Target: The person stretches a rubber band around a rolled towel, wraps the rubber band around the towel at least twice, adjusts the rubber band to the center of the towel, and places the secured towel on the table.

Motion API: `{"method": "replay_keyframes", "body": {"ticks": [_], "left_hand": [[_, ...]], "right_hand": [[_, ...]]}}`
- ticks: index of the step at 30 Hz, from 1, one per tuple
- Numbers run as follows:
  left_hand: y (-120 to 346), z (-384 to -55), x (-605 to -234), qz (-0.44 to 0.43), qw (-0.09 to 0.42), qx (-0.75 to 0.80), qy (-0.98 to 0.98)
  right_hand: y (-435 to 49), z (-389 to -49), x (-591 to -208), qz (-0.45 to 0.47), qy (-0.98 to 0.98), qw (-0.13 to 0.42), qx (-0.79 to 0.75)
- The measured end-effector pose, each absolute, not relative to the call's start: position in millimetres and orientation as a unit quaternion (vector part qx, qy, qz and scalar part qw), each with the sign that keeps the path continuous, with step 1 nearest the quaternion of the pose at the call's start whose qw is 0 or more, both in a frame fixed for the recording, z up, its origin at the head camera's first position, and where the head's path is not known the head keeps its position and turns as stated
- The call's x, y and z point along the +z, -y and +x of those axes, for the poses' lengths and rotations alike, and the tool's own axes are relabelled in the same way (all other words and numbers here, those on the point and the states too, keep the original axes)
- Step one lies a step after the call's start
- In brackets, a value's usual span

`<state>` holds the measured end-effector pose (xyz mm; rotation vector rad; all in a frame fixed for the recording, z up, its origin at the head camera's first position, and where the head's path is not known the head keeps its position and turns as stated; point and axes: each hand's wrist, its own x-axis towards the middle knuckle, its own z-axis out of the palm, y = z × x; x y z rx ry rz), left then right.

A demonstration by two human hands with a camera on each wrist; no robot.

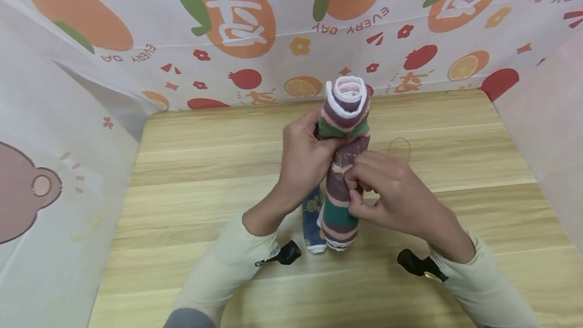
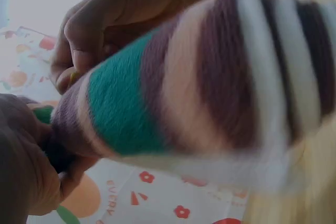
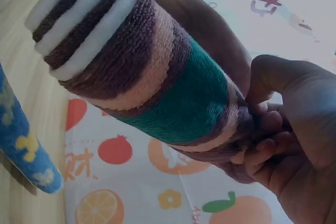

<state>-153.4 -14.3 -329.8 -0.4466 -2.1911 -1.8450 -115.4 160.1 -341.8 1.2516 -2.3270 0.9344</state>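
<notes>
A striped rolled towel (image 1: 340,215) in purple, peach, teal and white stands lengthwise before me, gathered narrower near its middle. My left hand (image 1: 301,161) grips it on the left side of its upper half, thumb across the front. On the other side my right hand (image 1: 395,191) has its fingers curled against the middle of the roll. A thin yellowish rubber band (image 2: 72,80) shows at the right fingertips in the left wrist view; most of it is hidden. Behind the striped roll lies a blue rolled towel (image 1: 313,221) with yellow patterns.
A thin loop, apparently another rubber band (image 1: 400,138), lies on the wooden table (image 1: 205,166) beyond the right hand. A fruit-print cloth (image 1: 282,65) hangs along the table's back edge, and pale cloth stands at both sides.
</notes>
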Motion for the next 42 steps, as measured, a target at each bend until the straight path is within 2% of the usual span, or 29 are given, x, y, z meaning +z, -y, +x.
{"method": "replay_keyframes", "body": {"ticks": [4,8,10,15,19,22,24,29,35,42], "left_hand": [[14,-154,-331,-0.159,0.13,-0.627,0.752],[18,-150,-325,-0.149,0.109,-0.615,0.766],[22,-148,-322,-0.145,0.073,-0.624,0.765],[35,-151,-319,-0.16,-0.062,-0.683,0.71],[44,-157,-323,-0.182,-0.159,-0.739,0.629],[45,-158,-324,-0.187,-0.192,-0.763,0.588],[44,-158,-324,-0.179,-0.182,-0.77,0.584],[37,-155,-322,-0.143,-0.112,-0.76,0.625],[31,-149,-316,-0.105,-0.063,-0.723,0.68],[23,-144,-313,-0.085,-0.016,-0.7,0.709]], "right_hand": [[-157,-113,-344,0.417,0.834,0.189,0.308],[-157,-114,-345,0.355,0.853,0.208,0.321],[-159,-115,-344,0.333,0.852,0.21,0.345],[-166,-117,-342,0.316,0.829,0.196,0.417],[-169,-119,-343,0.316,0.793,0.14,0.502],[-170,-119,-344,0.317,0.778,0.106,0.532],[-171,-118,-344,0.314,0.784,0.108,0.524],[-170,-111,-341,0.3,0.809,0.169,0.476],[-163,-108,-337,0.346,0.817,0.243,0.393],[-162,-105,-334,0.347,0.855,0.229,0.31]]}}
